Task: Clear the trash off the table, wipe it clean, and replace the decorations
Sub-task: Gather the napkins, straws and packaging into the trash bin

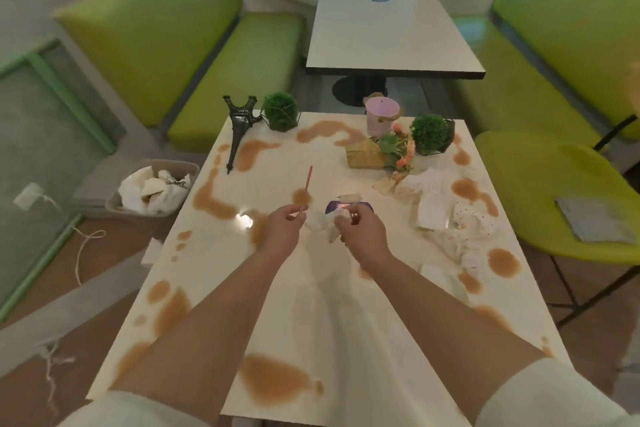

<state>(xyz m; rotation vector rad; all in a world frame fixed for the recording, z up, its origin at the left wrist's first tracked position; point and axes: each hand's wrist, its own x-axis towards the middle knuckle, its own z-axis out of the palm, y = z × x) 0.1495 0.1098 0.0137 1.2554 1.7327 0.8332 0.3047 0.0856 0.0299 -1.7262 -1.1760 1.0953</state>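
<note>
Overhead, head view — both forearms reach forward over the white table point(214, 267), sleeves pushed up near the elbows. Left hand point(282, 230) is raised just above the surface, thumb and forefinger pinching a thin red-striped straw point(307, 189) that slants up and away from it. Right hand point(360, 236) has its fingers curled round a crumpled white napkin point(320, 224); a purple cup lid point(348, 207) lies just beyond the knuckles, whether touching I cannot tell.

Tabletop is smooth and glossy, blotched with tan spill puddles point(273, 380) in rounded patches along all edges. Decorations at the far edge: a dark metal Eiffel tower model point(239, 128) tipped over at the left corner, a fuzzy green ball plant point(280, 111) beside it, a pink cup point(381, 114), a second green ball plant point(431, 133), and a fallen flower bunch point(394, 149) on tan wrapping.

More trash — crumpled white paper and wrappers point(450, 218) — heaps along the right side. Table centre and near edge carry only puddles.

Left of the table on the floor, a bin point(152, 194) holds white paper. Green bench seats point(239, 69) flank the far side; a green chair point(554, 191) sits close to the right edge.
</note>
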